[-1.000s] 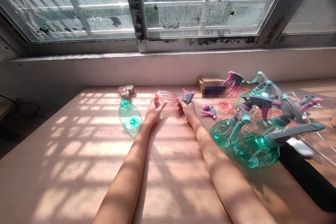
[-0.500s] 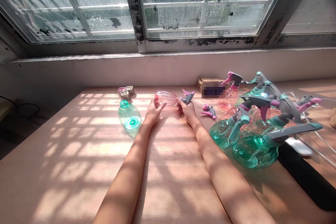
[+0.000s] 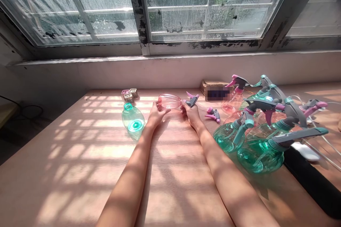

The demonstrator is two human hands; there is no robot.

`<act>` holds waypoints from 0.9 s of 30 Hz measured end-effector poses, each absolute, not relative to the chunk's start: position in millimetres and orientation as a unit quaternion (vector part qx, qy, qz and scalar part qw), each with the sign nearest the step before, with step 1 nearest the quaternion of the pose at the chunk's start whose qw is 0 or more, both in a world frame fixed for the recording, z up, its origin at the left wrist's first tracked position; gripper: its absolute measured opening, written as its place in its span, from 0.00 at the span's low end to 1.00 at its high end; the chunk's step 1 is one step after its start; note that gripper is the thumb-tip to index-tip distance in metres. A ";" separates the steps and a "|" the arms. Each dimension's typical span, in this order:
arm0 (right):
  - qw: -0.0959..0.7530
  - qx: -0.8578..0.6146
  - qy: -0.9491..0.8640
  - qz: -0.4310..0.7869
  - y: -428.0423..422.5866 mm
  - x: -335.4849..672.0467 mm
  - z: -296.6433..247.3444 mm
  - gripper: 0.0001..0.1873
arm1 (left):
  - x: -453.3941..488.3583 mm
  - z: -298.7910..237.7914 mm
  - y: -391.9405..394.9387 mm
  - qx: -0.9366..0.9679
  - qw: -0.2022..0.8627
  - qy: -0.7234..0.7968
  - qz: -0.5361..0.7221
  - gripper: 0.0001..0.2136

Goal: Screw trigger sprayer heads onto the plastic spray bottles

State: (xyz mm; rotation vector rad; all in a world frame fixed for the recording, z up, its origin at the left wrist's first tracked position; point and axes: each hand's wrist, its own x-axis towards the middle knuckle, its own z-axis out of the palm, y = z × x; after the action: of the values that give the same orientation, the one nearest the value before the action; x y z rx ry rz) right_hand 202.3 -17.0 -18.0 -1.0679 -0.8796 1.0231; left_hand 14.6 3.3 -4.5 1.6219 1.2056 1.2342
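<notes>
A clear pink spray bottle (image 3: 170, 101) lies sideways above the table, its base toward the left. Around its base end my left hand (image 3: 157, 114) is closed, the thumb stretched along the near side. At the neck, my right hand (image 3: 190, 112) grips the grey and pink spray head (image 3: 192, 101) with bent fingers; they partly hide the joint between head and bottle. Left of my left hand stands a green bottle (image 3: 133, 122) with an uncovered neck. A loose pink and grey spray head (image 3: 213, 114) lies to the right of my right hand.
Several green and pink spray bottles (image 3: 261, 154) with heads crowd the right side. Behind them are a cardboard box (image 3: 217, 90) and white cables. A black long object (image 3: 311, 181) lies at the right. Small blocks (image 3: 129, 95) sit near the window wall.
The view has shifted slightly, so everything sits a little lower and farther right. Both hands keep their hold on the pink bottle and its spray head.
</notes>
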 end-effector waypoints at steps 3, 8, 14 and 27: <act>0.651 -0.468 -0.389 0.454 -16.7 202.4 -18.8 0.10 | 14.8 -4.3 2.3 0.633 0.378 0.472 0.483 0.17; 0.646 -0.468 -0.393 0.457 -15.8 202.3 -20.7 0.11 | 17.5 -4.0 1.2 0.625 0.372 0.481 0.490 0.18; 0.642 -0.468 -0.401 0.455 -14.7 201.5 -21.3 0.11 | 13.3 -5.2 6.3 0.623 0.368 0.477 0.499 0.17; 0.620 -0.477 -0.435 0.446 -20.3 198.9 -19.8 0.13 | 14.4 -4.0 5.7 0.595 0.373 0.488 0.518 0.18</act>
State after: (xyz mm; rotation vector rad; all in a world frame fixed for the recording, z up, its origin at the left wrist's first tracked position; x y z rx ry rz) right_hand 198.9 -20.3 -19.8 -1.0961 -0.9996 1.0248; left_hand 14.4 5.7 -4.0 1.5245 1.2490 1.3273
